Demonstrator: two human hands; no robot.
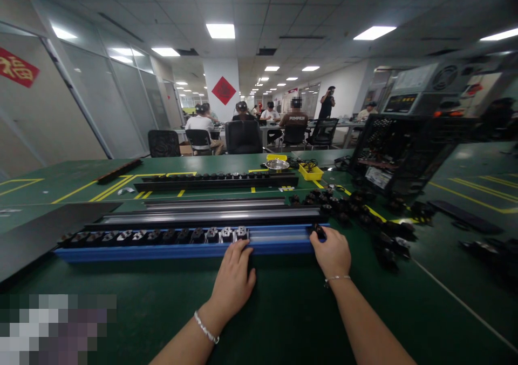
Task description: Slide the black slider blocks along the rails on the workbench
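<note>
A long blue rail (279, 247) lies across the table, its channel filled from the left with a row of small black parts (170, 236) with silvery tops. At the end of that row, my left hand (233, 273) rests its fingertips on the rail's front edge by the last part. Its fingers are stretched out and the thumb stands apart. Over the rail's right end, my right hand (332, 250) pinches a small black part (318, 230) between thumb and fingers. Its exact kind is too small to tell. Between the hands the rail's grey channel shows bare.
Black rails (210, 215) lie behind the blue one, and another loaded rail (218, 180) farther back. Loose black parts (356, 205) are heaped at right, near an opened computer case (388, 154). A yellow tray (311, 171) and metal dish (277, 164) stand behind. People sit beyond.
</note>
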